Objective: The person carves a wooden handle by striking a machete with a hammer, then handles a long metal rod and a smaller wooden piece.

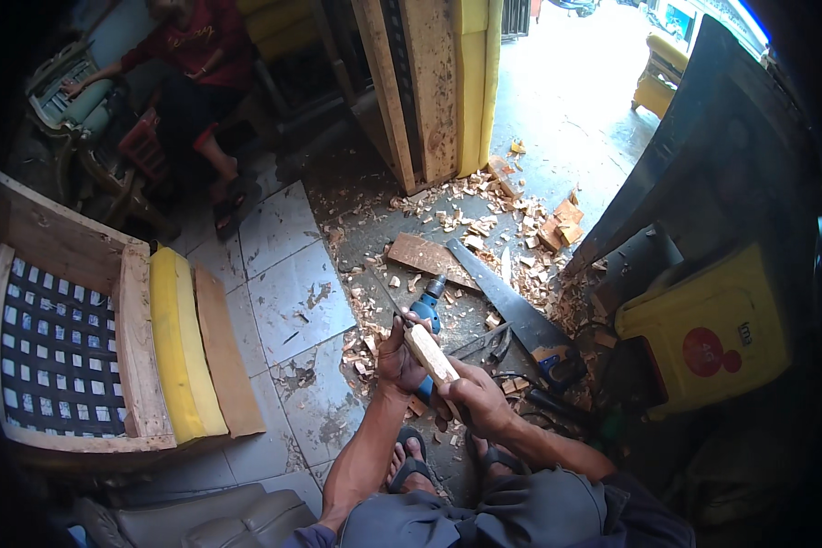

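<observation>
Both my hands are closed around a pale, rough-cut stick of wood (429, 356), held at a slant above the floor. My left hand (398, 363) grips its upper end, and my right hand (480, 398) wraps its lower end. A thin, dark, blade-like strip (385, 290) juts up and left from beside my left fingers. Whether it joins the wood, I cannot tell. Below my hands lies a blue power drill (429, 310), partly hidden by them. To its right a handsaw (516, 315) rests on the floor, its blade pointing away.
Wood chips (466, 219) litter the floor around a plank (429, 258). A yellow-padded wooden frame (434, 91) stands ahead; another frame with black webbing (142, 338) is at left. On the right are a yellow jerrycan (703, 333) and dark panel (685, 137). A person (196, 55) sits far left.
</observation>
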### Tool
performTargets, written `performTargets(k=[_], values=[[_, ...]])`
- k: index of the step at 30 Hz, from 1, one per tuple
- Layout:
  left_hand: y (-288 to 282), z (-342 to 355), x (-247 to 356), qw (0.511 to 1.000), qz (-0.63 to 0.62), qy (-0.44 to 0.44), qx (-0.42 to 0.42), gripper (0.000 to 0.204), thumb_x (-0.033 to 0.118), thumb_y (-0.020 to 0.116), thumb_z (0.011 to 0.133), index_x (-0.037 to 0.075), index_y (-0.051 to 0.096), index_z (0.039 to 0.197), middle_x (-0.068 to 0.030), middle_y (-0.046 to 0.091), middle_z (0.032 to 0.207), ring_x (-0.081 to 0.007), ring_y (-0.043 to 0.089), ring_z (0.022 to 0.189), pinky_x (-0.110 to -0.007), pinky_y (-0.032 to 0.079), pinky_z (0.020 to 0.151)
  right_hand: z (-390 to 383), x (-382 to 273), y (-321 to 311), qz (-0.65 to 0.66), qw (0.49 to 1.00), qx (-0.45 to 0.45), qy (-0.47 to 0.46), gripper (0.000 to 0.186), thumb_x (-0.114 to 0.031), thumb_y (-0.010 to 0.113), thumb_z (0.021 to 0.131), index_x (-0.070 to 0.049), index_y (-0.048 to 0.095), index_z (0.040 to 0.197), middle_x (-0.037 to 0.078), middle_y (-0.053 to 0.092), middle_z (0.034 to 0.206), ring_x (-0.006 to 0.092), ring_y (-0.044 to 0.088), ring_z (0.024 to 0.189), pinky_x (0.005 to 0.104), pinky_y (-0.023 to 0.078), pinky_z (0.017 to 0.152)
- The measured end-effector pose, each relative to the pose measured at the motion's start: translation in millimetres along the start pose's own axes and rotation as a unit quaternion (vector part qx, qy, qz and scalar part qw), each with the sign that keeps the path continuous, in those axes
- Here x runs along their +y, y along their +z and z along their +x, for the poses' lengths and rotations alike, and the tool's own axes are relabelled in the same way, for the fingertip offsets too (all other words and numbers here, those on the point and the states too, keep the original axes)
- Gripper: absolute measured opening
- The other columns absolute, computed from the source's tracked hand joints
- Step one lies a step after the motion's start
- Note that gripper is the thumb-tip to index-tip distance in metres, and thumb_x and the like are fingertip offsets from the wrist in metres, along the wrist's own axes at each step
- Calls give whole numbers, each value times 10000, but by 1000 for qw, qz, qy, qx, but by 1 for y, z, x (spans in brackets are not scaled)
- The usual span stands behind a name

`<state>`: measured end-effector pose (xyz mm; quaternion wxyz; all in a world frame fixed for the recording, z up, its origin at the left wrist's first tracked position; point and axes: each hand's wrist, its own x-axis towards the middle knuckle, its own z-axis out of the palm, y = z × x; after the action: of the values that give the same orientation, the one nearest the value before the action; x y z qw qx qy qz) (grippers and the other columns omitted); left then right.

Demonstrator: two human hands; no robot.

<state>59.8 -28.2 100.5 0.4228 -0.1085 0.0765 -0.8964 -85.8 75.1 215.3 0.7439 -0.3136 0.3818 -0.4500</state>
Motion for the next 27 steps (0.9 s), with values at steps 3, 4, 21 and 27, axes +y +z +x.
performTargets(k=[3,4,21,27], values=[[0,-2,1,999,12,1,-32,268,256,515,1071,104,647,1248,-25,682,1215,-180,613,1205,-455,455,1090,-3,-3,8,48,999,-2,11,375,-223,562,934,39,509,1197,64,558,731,145,518,548,282,397,485],[0,-2,1,999,12,-9,-45,270,257,511,1072,104,645,1250,-27,681,1215,-181,613,1205,-453,457,1090,-3,-4,11,73,997,-4,11,375,-225,562,945,41,496,1200,67,550,712,151,514,529,286,397,471],[13,6,-9,997,-59,-10,-43,304,324,514,1068,138,594,1294,-32,677,1201,-221,654,1151,-503,521,1002,1,6,25,74,996,-35,-20,524,-218,571,918,-25,410,1378,70,523,741,147,490,564,301,394,481],[6,7,-1,995,96,28,-6,427,402,528,1046,145,555,1386,-115,648,1346,-322,597,1290,-578,473,1086,4,-6,18,-161,983,26,-82,411,-226,613,909,2,548,1246,54,599,822,103,565,670,269,437,570]])
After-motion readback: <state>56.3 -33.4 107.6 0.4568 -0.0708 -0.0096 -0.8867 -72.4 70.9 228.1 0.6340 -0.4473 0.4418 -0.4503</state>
